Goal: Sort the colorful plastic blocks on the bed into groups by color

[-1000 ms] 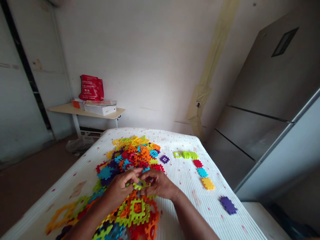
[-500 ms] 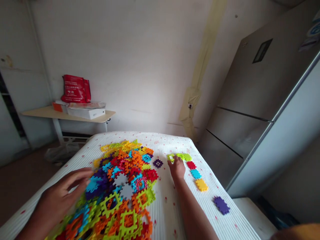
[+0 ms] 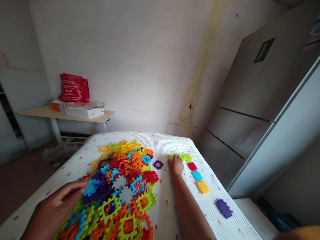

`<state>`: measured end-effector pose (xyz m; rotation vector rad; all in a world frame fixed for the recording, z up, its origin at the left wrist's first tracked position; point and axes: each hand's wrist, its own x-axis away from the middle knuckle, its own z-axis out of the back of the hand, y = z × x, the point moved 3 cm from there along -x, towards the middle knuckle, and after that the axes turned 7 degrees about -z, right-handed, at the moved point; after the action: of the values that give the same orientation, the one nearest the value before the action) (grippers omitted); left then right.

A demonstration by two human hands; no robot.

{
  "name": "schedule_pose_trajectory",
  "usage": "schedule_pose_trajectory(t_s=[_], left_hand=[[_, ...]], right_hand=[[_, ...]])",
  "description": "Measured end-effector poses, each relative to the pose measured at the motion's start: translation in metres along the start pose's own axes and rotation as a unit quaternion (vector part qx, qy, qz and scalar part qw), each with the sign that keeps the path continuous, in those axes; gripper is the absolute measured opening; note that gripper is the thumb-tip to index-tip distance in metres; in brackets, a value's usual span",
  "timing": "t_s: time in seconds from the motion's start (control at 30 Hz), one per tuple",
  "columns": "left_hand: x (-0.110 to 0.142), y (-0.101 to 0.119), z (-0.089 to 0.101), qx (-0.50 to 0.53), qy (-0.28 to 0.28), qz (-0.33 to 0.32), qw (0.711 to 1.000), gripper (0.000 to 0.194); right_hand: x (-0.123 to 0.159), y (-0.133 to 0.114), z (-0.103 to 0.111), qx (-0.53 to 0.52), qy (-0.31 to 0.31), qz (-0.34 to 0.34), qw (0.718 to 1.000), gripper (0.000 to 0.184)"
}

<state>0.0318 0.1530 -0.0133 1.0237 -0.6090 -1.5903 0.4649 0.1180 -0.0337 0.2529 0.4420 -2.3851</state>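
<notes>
On the right, my right hand [image 3: 176, 165] has its fingers curled over a lime-green notched plastic piece [image 3: 170, 156], partly covering it. That piece lines up with other lime-green tiles [image 3: 187, 157]. A red tile [image 3: 192, 166], a blue tile [image 3: 197, 175] and a yellow tile [image 3: 203, 187] run toward me from the row's right end. My left hand [image 3: 58, 203] is at the left side of a heap of notched plastic pieces [image 3: 125, 193]. Its thumb and forefinger pinch the left edge of a light-blue piece [image 3: 91, 187] on the heap.
A purple tile [image 3: 224, 208] lies near the bed-like surface's [image 3: 172, 200] right edge, and a purple window piece [image 3: 158, 164] beside the heap. A refrigerator [image 3: 250, 100] stands to the right. Back left, a small table [image 3: 37, 111] holds boxes and a red bag [image 3: 74, 88].
My left hand has lowered and its fingers have closed at the light-blue piece's edge. My right hand has shifted slightly, covering more of the lime-green piece. The view has turned a little.
</notes>
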Motion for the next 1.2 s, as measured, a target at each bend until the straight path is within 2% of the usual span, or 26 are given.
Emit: schedule_pose_trajectory(t_s=[0.1, 0.3, 0.43, 0.53, 0.7, 0.77, 0.83, 0.97, 1.1, 1.2], left_hand=[[0.002, 0.010, 0.002, 0.032, -0.033, 0.040, 0.998, 0.044], [0.004, 0.025, 0.004, 0.056, -0.017, 0.026, 0.998, 0.043], [0.006, 0.019, 0.005, 0.053, -0.005, 0.016, 0.998, 0.041], [0.005, 0.012, 0.009, 0.045, 0.001, 0.016, 0.999, 0.040], [0.001, 0.000, 0.016, 0.039, -0.002, 0.031, 0.999, 0.035], [-0.001, -0.004, 0.017, 0.039, 0.000, 0.037, 0.999, 0.034], [-0.002, -0.009, 0.017, 0.039, 0.008, 0.046, 0.998, 0.034], [-0.003, -0.016, 0.014, 0.042, 0.022, 0.064, 0.997, 0.032], [-0.003, -0.024, 0.012, 0.050, 0.025, 0.072, 0.996, 0.033], [-0.003, -0.031, 0.009, 0.054, 0.017, 0.077, 0.995, 0.037]], right_hand=[[-0.001, 0.000, -0.003, 0.004, -0.007, 0.004, 1.000, 0.027], [0.001, 0.000, -0.006, 0.018, -0.015, 0.007, 1.000, 0.030], [0.004, -0.001, -0.005, 0.016, -0.007, 0.019, 1.000, 0.029], [0.007, 0.001, -0.004, -0.002, 0.022, 0.038, 0.999, 0.029], [0.017, -0.004, 0.001, -0.108, 0.067, 0.135, 0.983, 0.026], [0.025, -0.011, 0.003, -0.163, 0.039, 0.151, 0.974, 0.022], [0.034, -0.021, 0.005, -0.209, -0.016, 0.162, 0.964, 0.022], [0.052, -0.045, 0.007, -0.249, -0.111, 0.201, 0.941, 0.021], [0.065, -0.061, 0.007, -0.209, -0.135, 0.245, 0.937, 0.025], [0.070, -0.063, 0.006, -0.191, -0.145, 0.245, 0.940, 0.032]])
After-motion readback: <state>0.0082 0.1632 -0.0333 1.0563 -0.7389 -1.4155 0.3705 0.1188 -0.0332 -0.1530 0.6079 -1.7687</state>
